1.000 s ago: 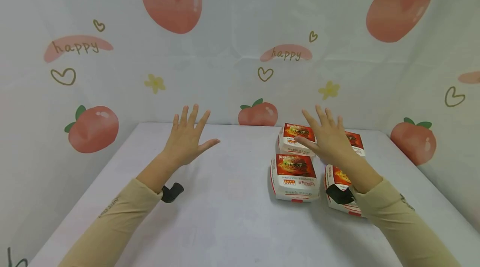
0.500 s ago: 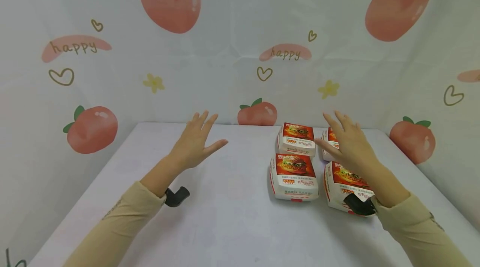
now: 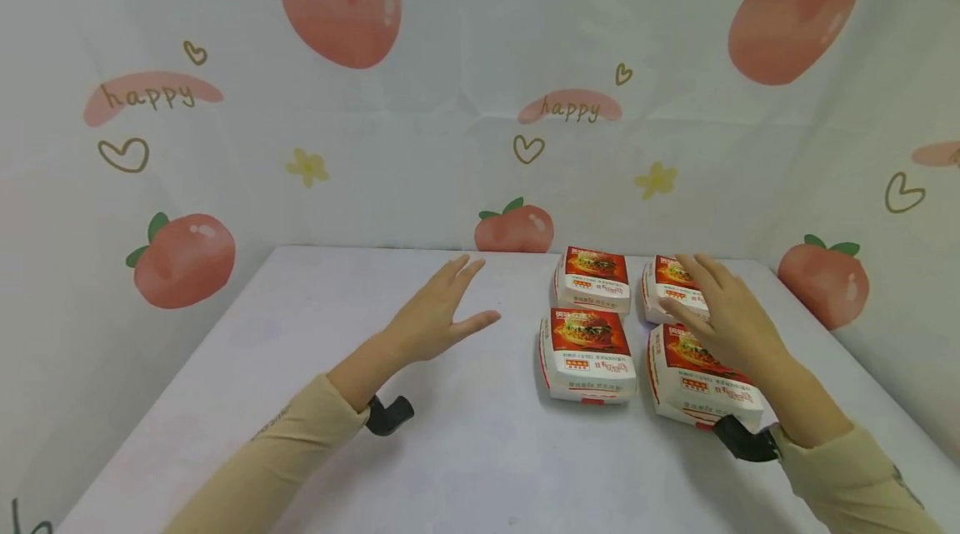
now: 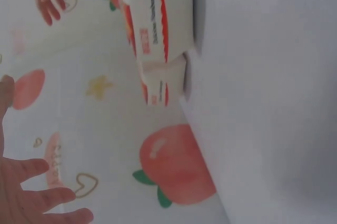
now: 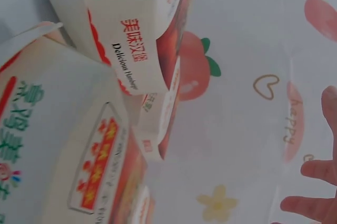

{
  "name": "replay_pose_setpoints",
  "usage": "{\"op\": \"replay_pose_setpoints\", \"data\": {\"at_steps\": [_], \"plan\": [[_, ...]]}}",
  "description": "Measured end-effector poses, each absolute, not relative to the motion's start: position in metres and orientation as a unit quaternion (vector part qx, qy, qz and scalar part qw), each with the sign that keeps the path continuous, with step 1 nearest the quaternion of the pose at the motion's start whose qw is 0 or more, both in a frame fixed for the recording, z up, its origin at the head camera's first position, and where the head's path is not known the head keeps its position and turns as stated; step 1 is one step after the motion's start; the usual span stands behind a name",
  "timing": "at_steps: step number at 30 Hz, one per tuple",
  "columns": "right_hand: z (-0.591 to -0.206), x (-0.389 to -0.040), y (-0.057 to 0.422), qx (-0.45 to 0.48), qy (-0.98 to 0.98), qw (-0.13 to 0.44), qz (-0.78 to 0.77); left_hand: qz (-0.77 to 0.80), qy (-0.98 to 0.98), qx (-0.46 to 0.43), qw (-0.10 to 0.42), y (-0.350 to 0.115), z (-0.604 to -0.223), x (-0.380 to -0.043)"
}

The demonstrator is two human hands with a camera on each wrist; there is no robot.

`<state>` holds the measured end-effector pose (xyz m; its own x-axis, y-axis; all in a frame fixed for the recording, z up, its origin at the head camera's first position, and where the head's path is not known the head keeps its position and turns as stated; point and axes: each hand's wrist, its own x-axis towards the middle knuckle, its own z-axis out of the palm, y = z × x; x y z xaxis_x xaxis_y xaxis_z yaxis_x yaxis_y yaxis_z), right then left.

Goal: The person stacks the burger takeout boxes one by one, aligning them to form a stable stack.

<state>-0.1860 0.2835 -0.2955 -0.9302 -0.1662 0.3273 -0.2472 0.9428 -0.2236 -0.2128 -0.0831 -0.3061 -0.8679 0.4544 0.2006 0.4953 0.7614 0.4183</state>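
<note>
Four is avoided here: several white-and-red hamburger boxes stand closed on the table's right half, in two rows. My right hand (image 3: 727, 321), fingers extended and holding nothing, hovers over the right-hand pair, overlapping the back right box (image 3: 663, 301) and the front right box (image 3: 701, 376) in the head view. Left of these stand the front left box (image 3: 588, 359) and the back left box (image 3: 592, 280). My left hand (image 3: 431, 317) is in the air left of the boxes, fingers straight, thumb spread, nothing in it. The left wrist view shows box sides (image 4: 158, 19) beyond the hand.
The boxes stand on a white table (image 3: 465, 451), its far edge against a white curtain (image 3: 450, 167) printed with fruit, hearts and "happy". A black wrist mount (image 3: 390, 415) sits under the left cuff, another mount (image 3: 746, 438) under the right.
My left hand has moved right and lower, toward the boxes. My right hand has shifted right and lower, uncovering more of the right-hand boxes. The boxes have stayed in place.
</note>
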Motion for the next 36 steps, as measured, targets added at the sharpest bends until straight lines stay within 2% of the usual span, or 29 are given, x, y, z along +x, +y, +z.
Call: {"op": "replay_pose_setpoints", "data": {"at_steps": [19,36], "plan": [[-0.320,-0.172,0.312,0.067,-0.976,0.094,0.184,-0.281,-0.919,-0.269,-0.069,-0.028,-0.350,-0.213],[-0.336,-0.162,0.327,0.053,-0.976,0.071,0.199,-0.330,-0.900,-0.263,-0.112,0.003,-0.375,-0.211]]}}
